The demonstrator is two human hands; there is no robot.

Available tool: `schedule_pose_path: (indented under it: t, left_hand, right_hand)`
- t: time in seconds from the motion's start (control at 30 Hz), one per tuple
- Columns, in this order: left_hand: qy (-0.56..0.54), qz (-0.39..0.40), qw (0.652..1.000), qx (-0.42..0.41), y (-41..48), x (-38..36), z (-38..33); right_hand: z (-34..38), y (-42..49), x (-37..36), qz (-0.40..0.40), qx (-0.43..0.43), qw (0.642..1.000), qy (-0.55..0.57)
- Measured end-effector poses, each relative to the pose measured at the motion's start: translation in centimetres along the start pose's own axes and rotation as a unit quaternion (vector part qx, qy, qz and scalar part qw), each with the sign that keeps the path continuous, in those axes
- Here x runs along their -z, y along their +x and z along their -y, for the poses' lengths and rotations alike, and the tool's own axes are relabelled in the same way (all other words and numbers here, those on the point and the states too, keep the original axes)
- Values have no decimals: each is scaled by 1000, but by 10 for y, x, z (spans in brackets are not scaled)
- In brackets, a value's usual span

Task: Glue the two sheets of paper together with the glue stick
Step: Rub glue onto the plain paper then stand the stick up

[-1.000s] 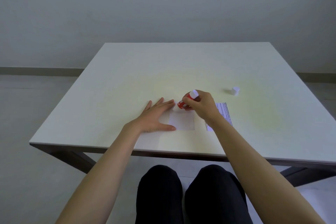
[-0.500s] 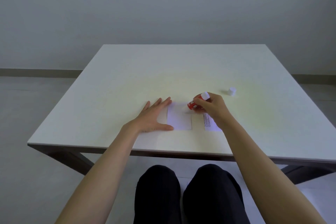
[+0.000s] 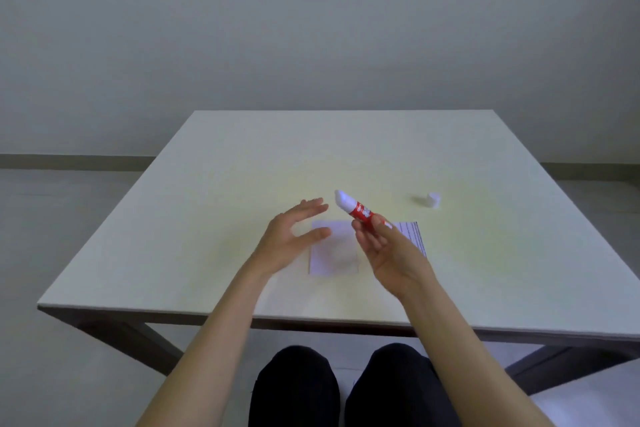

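A plain white sheet of paper [image 3: 334, 248] lies flat near the front middle of the table. To its right a second sheet with printed lines [image 3: 412, 234] is partly hidden by my right hand [image 3: 384, 251]. That hand holds an uncapped red glue stick [image 3: 356, 210] in the air, its white tip pointing up and left. My left hand [image 3: 289, 241] hovers above the table left of the plain sheet, fingers spread, holding nothing.
The glue stick's white cap [image 3: 433, 200] stands on the white table [image 3: 207, 218] to the right, beyond the sheets. My dark-clad knees [image 3: 346, 388] show below the table's front edge. A wall rises behind the table.
My right hand lifted the glue stick off the paper and turned its tip upward. My left hand rose from the table, where it had been pressing beside the plain sheet.
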State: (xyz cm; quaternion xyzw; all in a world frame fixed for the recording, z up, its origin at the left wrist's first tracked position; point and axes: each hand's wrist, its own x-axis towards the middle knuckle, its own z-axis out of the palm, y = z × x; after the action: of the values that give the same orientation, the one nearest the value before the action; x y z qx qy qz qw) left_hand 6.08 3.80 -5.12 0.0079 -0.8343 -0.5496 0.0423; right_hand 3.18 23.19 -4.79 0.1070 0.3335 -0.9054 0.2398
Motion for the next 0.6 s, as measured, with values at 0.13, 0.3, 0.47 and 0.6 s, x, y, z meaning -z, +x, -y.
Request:
schedule_pose_path:
  t: [0.13,0.3,0.47,0.6]
  left_hand:
    - [-47,-89,995,-4,2,-29,-27]
    - [-82,-141,986,31,2,-38,-30]
    - [7,-146,989,-2,29,2,-45]
    - [161,-202,965,47,66,38,-41]
  right_hand:
    - [-15,1,-15,11,-33,998,55]
    - [-20,5,-15,35,-38,996,-79]
    - [-5,5,-2,-26,48,959,-279]
    - [-2,3,1,-45,98,921,-374]
